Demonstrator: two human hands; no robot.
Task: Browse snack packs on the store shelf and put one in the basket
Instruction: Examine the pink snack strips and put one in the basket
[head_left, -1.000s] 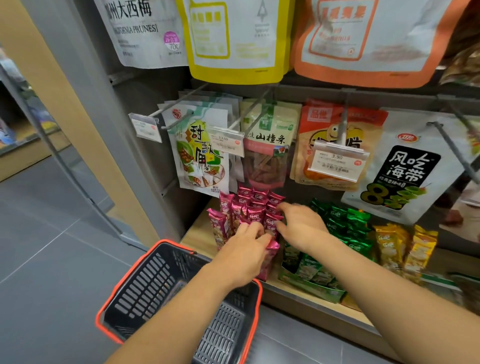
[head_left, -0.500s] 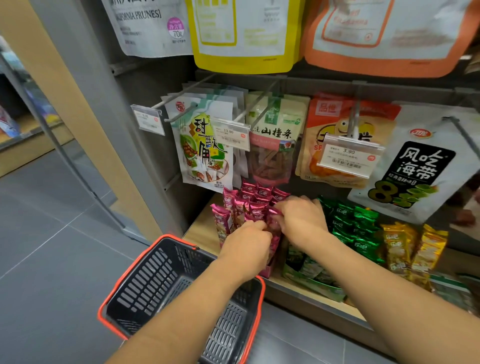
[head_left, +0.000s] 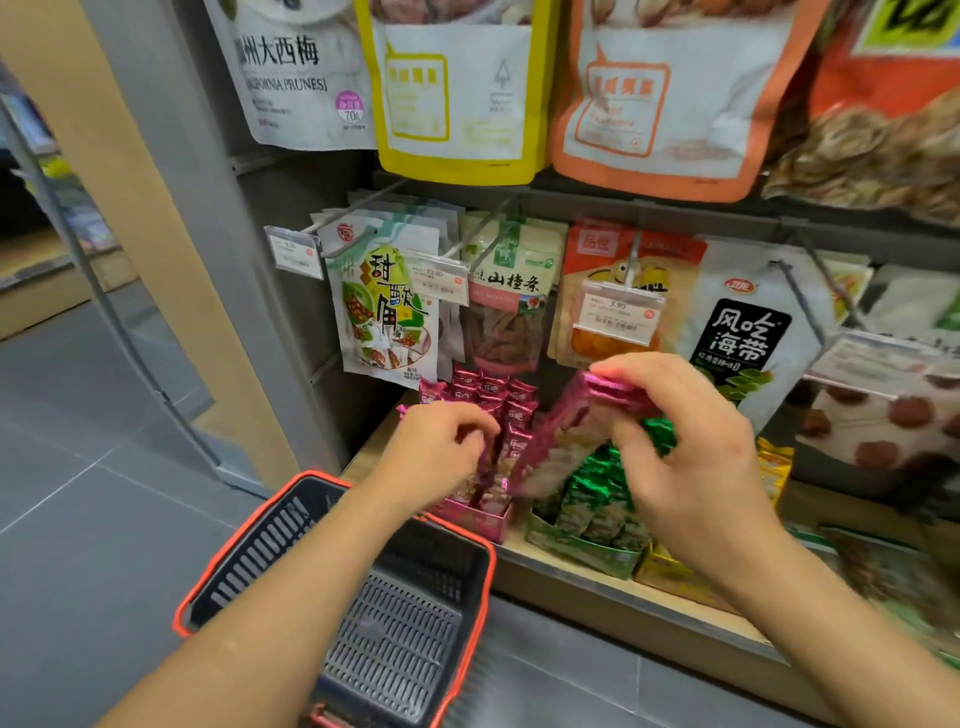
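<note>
A long magenta snack pack (head_left: 558, 439) hangs tilted above the shelf, pinched at its top end by my right hand (head_left: 685, 452). My left hand (head_left: 439, 449) has its fingers curled among the upright magenta packs in their pink display box (head_left: 475, 519); whether it grips one I cannot tell. Below my left forearm stands a black basket with a red rim (head_left: 291, 506), nothing visible inside it.
Green packs (head_left: 597, 499) and yellow packs (head_left: 774, 462) stand in boxes right of the pink one. Hanging bags on hooks with price tags (head_left: 618, 312) fill the rack above. The wooden shelf edge (head_left: 623, 592) runs along the front; grey floor lies to the left.
My right hand has lifted a magenta pack up and to the right, out of the box. My left hand stays at the box. The view has tilted up slightly.
</note>
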